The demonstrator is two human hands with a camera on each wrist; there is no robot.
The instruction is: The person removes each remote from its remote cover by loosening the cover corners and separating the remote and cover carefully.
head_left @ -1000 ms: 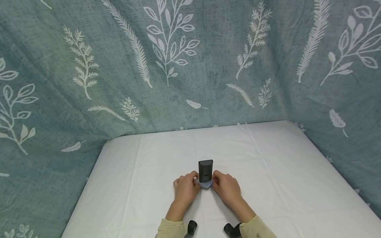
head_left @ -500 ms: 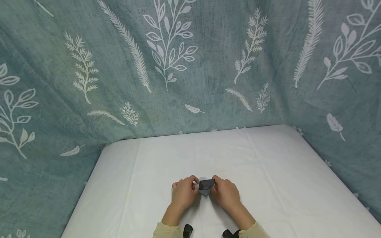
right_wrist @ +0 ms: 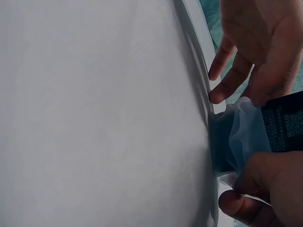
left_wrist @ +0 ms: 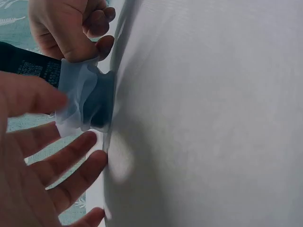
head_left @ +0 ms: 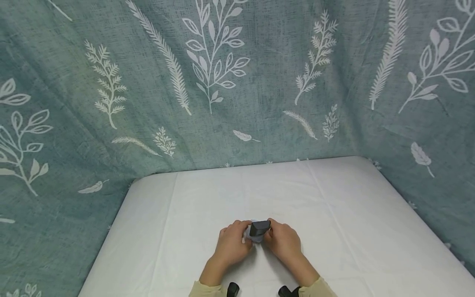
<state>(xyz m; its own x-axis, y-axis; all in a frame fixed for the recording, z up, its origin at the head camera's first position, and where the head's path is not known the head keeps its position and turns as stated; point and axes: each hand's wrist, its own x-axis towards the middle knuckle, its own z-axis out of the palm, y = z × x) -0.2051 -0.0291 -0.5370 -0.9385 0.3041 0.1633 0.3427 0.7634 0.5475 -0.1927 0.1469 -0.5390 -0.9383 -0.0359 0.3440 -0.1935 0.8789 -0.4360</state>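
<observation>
A black case (head_left: 259,227) with a flat, half-round end stands over the white cloth, its top tipped toward the head camera. Small print and a square code show on its side in the right wrist view. Around its lower part bunches a translucent bluish plastic bag (right_wrist: 248,135). My left hand (head_left: 231,243) is at the bag's left side, thumb and index finger on either side of it; the other fingers spread apart in the left wrist view. On the opposite side my right hand (head_left: 285,243) pinches the bag's edge between thumb and bent fingers.
White cloth (head_left: 208,198) covers the table, with fold creases. A green curtain (head_left: 259,82) printed with white leaves hangs behind and along the sides. Black wrist devices (head_left: 233,289) sit by the pale yellow sleeves (head_left: 317,287).
The black case has gone from upright to tipped, its top now toward the head camera. My left hand has shifted slightly right and closer around the bag. The right hand stays at its side.
</observation>
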